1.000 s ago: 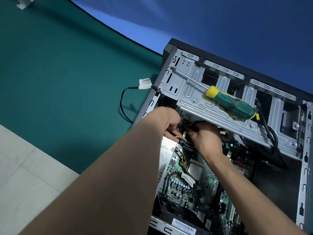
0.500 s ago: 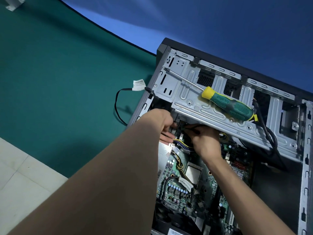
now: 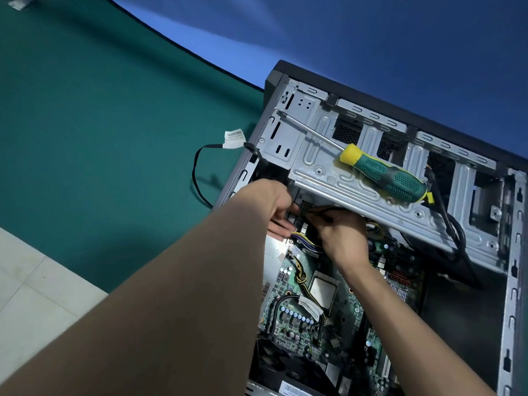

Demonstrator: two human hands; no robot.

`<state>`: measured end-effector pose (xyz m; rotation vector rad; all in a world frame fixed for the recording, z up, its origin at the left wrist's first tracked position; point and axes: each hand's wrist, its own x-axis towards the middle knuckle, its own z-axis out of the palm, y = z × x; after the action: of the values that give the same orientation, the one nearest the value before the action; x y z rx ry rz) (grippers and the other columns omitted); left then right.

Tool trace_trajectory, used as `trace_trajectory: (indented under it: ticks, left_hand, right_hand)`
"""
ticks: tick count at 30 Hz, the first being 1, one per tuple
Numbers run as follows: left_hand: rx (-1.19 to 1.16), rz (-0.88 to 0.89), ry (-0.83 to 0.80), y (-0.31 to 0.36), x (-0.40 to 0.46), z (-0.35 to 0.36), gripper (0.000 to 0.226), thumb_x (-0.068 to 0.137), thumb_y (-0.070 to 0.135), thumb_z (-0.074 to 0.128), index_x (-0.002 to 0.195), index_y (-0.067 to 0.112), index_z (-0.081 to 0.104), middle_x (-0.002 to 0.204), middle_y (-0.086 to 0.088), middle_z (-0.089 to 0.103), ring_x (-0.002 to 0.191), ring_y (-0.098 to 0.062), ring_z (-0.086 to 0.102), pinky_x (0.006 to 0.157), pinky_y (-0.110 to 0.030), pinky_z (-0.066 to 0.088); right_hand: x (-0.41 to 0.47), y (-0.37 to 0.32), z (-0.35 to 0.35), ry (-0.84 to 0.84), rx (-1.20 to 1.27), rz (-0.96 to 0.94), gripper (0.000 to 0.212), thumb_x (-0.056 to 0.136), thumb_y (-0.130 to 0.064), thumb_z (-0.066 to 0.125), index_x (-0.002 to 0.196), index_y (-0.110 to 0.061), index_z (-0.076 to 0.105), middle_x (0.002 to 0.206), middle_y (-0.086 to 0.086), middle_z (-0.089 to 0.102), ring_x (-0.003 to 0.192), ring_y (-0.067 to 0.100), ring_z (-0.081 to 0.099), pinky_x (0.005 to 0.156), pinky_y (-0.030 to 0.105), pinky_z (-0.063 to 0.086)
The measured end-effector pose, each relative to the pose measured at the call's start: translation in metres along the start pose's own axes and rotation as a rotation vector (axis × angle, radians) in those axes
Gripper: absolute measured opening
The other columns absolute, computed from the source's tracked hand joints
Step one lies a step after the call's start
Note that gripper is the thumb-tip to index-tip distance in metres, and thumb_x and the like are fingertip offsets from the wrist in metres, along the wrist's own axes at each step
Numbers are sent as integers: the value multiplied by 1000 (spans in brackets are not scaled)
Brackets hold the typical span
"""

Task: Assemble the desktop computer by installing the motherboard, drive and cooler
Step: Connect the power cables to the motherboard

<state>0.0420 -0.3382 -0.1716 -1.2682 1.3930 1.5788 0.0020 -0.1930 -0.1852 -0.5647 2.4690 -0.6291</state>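
Motherboard (image 3: 328, 312) sits flat inside the open case (image 3: 514, 281), lower centre of view, w/ the bare square processor (image 3: 324, 290) showing and no cooler on it. Board appears placed; whether it is screwed down cannot be told.

Step in hand, by judgement: cable hookup at the board's upper edge, just under the metal drive cage (image 3: 357, 184). Right hand (image 3: 343, 238) is curled, fingers pinching a black connector (image 3: 305, 208) w/ its dark leads running off to the right. Left hand (image 3: 270, 204) reaches in beside it; its fingers are mostly hidden behind the connector area, so the grip cannot be told. A yellow/purple wire bundle (image 3: 303, 238) lies just below both hands.

Screwdriver (image 3: 383, 175) rests loose on top of the drive cage, untouched. A black cable w/ white tag (image 3: 234, 136) loops outside the case onto the green mat (image 3: 100, 138).

Next move prob. calls for aligning the connector to its socket and pressing straight in, w/o bending pins; socket itself is hidden.
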Motion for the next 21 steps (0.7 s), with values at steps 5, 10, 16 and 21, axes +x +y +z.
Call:
trace_trajectory:
  ticks: [5,10,16,21]
  left_hand:
    - [39,6,-8,0,2,0,51,97,-6,20,126,18,55,73,-10,62,59,-19,58,51,-33,48]
    - [33,0,-20,0,1,0,51,98,-5,21,128,18,54,73,-9,61,60,-19,58,52,-32,48]
    - [1,-1,-7,0,0,2,46,98,-5,23,127,12,54,75,-9,60,62,-18,57,73,-34,49]
    - [-8,0,-5,1,1,3,42,99,-4,26,124,10,56,74,-9,60,60,-18,57,71,-33,50]
  right_hand:
    - [2,-3,3,-5,-79,-60,28,96,-34,52,110,-17,70,91,10,71,72,25,63,62,28,48]
    - [2,-2,5,-9,-141,-144,28,99,-32,46,112,-19,68,97,8,71,79,25,64,68,29,50]
    - [5,-6,2,-103,-253,-209,25,100,-27,45,114,-17,63,99,7,69,82,26,62,64,26,40]
    - [16,-15,1,-287,-102,73,28,100,-22,42,107,-5,64,102,15,67,89,28,62,68,26,40]
